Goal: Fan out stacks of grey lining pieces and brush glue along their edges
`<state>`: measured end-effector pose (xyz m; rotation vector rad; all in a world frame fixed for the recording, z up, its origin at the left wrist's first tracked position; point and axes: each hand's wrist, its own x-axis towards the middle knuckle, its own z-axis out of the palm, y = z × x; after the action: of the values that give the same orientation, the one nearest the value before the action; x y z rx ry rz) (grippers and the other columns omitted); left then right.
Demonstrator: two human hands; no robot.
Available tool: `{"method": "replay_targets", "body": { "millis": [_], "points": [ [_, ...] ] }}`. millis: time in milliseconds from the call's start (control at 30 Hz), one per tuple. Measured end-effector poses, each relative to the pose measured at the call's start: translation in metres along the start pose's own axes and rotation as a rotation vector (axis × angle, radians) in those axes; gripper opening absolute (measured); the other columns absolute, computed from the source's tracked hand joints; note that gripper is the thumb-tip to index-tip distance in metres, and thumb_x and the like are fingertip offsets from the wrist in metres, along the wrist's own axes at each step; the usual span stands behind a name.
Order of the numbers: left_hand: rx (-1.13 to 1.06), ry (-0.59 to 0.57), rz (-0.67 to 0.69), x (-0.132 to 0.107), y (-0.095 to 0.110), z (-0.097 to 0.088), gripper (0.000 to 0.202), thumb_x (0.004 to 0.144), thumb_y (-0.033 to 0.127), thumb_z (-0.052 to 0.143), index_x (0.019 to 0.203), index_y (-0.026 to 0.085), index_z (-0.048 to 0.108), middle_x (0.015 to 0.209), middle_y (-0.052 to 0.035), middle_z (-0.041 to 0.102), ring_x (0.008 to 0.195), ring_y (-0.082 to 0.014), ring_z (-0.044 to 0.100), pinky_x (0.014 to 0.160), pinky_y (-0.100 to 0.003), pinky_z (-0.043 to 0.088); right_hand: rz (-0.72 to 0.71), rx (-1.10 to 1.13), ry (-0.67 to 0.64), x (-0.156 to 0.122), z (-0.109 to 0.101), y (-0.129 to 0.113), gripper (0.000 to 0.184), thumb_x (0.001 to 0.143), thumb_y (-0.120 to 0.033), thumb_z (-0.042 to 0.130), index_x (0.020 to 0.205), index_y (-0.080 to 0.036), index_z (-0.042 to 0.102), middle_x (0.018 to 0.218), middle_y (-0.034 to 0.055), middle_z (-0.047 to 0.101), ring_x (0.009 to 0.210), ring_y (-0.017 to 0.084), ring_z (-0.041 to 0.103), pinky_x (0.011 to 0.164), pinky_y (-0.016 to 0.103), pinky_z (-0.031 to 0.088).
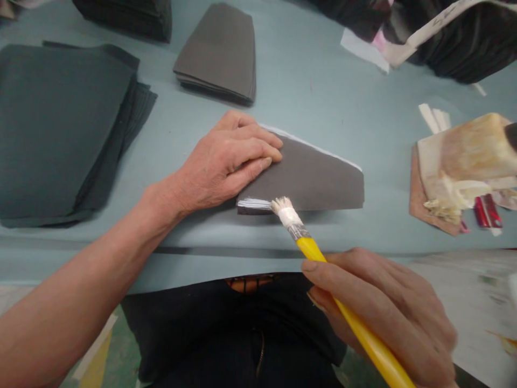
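Observation:
A stack of dark grey tapered pieces [311,172] lies on the table, with white along its back edge and on part of its near edge. My left hand [238,153] rests palm down on the stack's left end, its fingers stretched out on top and lying close together. In my right hand [388,312] is a brush [311,250] with a yellow handle, closed between thumb and fingers. The brush's white-coated bristles touch the stack's near edge, just where the white stretch ends. To the right of that point, the near edge looks grey.
Dark green sheets [60,129] are piled at left. Another grey stack [220,51] and a black stack [129,16] stand behind. At right is a smeared, yellowish container [468,148] on a brown board, beside a red object [488,211]. Black bundles [472,46] lie back right.

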<state>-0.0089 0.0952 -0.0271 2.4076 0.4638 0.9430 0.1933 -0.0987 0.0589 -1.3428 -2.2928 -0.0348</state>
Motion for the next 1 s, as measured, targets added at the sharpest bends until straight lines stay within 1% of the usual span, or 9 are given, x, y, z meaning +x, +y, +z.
{"method": "replay_targets", "body": {
  "millis": [167,300,433,567,667,733,833,933,1000],
  "points": [
    [-0.005,-0.003,-0.006,0.000,0.000,-0.001,0.028,0.112,0.036,0.051,0.122,0.033,0.077,0.136,-0.0035,0.079,0.124,-0.0268,0.073,0.121,-0.055,0.045,0.006,0.034,-0.003,0.004,0.006,-0.006,0.013,0.107,-0.011,0.059,0.111,-0.018,0.070,0.081,-0.0007,0.071,0.068,0.011,0.063,0.063,0.026,0.050],
    [0.000,-0.008,-0.013,0.001,0.000,-0.001,0.027,0.111,0.038,0.052,0.121,0.035,0.076,0.135,-0.0026,0.079,0.123,-0.0258,0.073,0.121,-0.055,0.047,-0.004,0.025,0.028,-0.004,0.001,0.004,0.014,0.104,-0.007,0.063,0.111,-0.018,0.070,0.083,-0.0009,0.072,0.068,0.010,0.065,0.063,0.023,0.051],
    [0.015,-0.015,0.007,0.001,0.000,-0.002,0.027,0.113,0.038,0.050,0.122,0.034,0.075,0.136,-0.0021,0.079,0.124,-0.0255,0.073,0.120,-0.054,0.048,0.025,0.004,0.046,-0.014,-0.006,0.011,0.013,0.101,-0.008,0.069,0.112,-0.013,0.072,0.087,0.0018,0.072,0.070,0.011,0.066,0.064,0.024,0.053],
    [0.037,-0.026,0.027,0.001,-0.004,-0.003,0.029,0.114,0.041,0.048,0.125,0.031,0.074,0.135,0.0013,0.079,0.124,-0.0236,0.071,0.118,-0.052,0.048,0.026,0.024,0.075,-0.014,-0.002,0.006,0.008,0.106,-0.012,0.065,0.111,-0.016,0.070,0.083,-0.0007,0.072,0.069,0.009,0.064,0.063,0.023,0.051],
    [0.041,-0.022,0.056,0.001,-0.007,-0.003,0.029,0.114,0.043,0.050,0.125,0.030,0.073,0.133,0.0021,0.079,0.123,-0.0243,0.071,0.117,-0.053,0.048,0.037,0.007,0.089,-0.017,-0.002,0.007,0.009,0.107,-0.012,0.063,0.111,-0.017,0.069,0.082,-0.0006,0.072,0.069,0.009,0.065,0.063,0.023,0.051],
    [0.047,-0.032,0.037,0.001,-0.006,-0.003,0.029,0.114,0.042,0.050,0.125,0.029,0.073,0.133,0.0020,0.079,0.124,-0.0248,0.071,0.118,-0.054,0.048,0.053,-0.013,0.102,-0.022,-0.004,0.012,0.010,0.105,-0.010,0.066,0.111,-0.016,0.071,0.085,0.0015,0.073,0.072,0.011,0.067,0.065,0.024,0.054],
    [0.065,-0.047,-0.026,0.001,-0.002,-0.004,0.031,0.115,0.041,0.047,0.124,0.028,0.074,0.135,0.0051,0.078,0.125,-0.0233,0.070,0.121,-0.055,0.046,0.067,-0.005,0.124,-0.028,-0.007,0.017,0.011,0.101,-0.008,0.070,0.111,-0.013,0.072,0.089,0.0040,0.074,0.076,0.011,0.069,0.068,0.024,0.055],
    [0.067,-0.047,-0.062,0.000,0.002,-0.004,0.031,0.116,0.043,0.046,0.124,0.029,0.073,0.137,0.0100,0.076,0.126,-0.0212,0.068,0.123,-0.055,0.045,0.058,0.026,0.129,-0.023,-0.002,0.011,0.009,0.104,-0.009,0.067,0.111,-0.013,0.070,0.086,0.0016,0.073,0.074,0.009,0.066,0.067,0.023,0.052],
    [0.071,-0.048,-0.078,0.000,0.003,-0.005,0.032,0.116,0.043,0.045,0.125,0.030,0.073,0.138,0.0109,0.076,0.127,-0.0208,0.068,0.124,-0.055,0.044,0.071,0.032,0.149,-0.016,0.004,0.002,0.010,0.107,-0.010,0.061,0.111,-0.015,0.068,0.082,-0.0009,0.071,0.071,0.009,0.064,0.069,0.023,0.051]
  ]
}}
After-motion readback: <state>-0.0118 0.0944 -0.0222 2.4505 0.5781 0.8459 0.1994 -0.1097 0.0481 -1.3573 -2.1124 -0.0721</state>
